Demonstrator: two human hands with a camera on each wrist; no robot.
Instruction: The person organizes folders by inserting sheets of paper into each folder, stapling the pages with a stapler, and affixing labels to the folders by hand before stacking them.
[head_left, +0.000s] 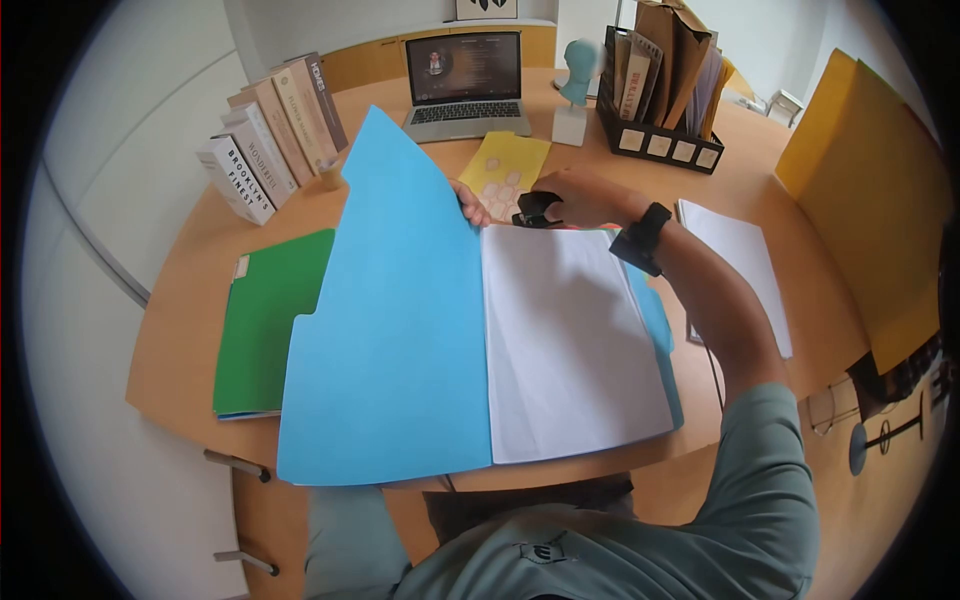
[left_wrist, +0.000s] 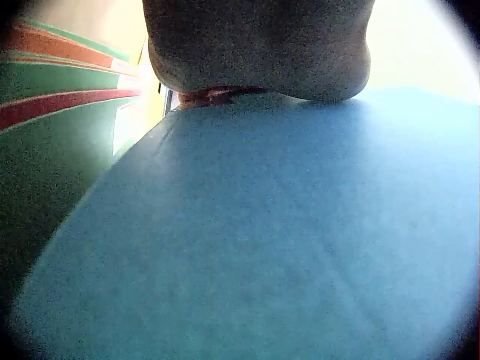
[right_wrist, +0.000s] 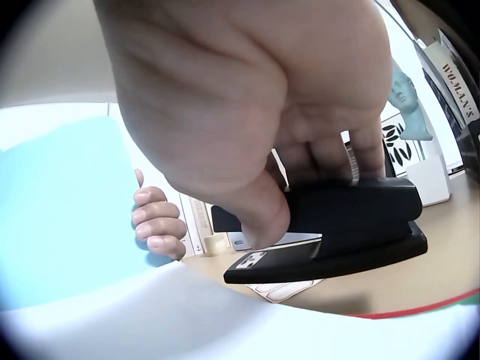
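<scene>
A blue folder (head_left: 400, 320) lies opened at the table's front, its left cover raised and white paper sheets (head_left: 570, 340) on its right side. My left hand (head_left: 472, 203) grips the far edge of the raised cover; in the right wrist view its fingers (right_wrist: 159, 225) curl round that edge. In the left wrist view the blue cover (left_wrist: 262, 225) hides most of what that hand does. My right hand (head_left: 585, 197) holds a black stapler (right_wrist: 352, 225) by its upper arm, thumb on one side and fingers on the other. The stapler hovers just beyond the sheets' far edge, its jaws apart.
Green folders (head_left: 270, 330) lie at the left, a paper stack (head_left: 740, 265) at the right. Yellow patterned paper (head_left: 505, 170) lies beyond the stapler. Behind stand books (head_left: 270, 140), a laptop (head_left: 465, 85), a bust (head_left: 578, 75) and a black file holder (head_left: 660, 145).
</scene>
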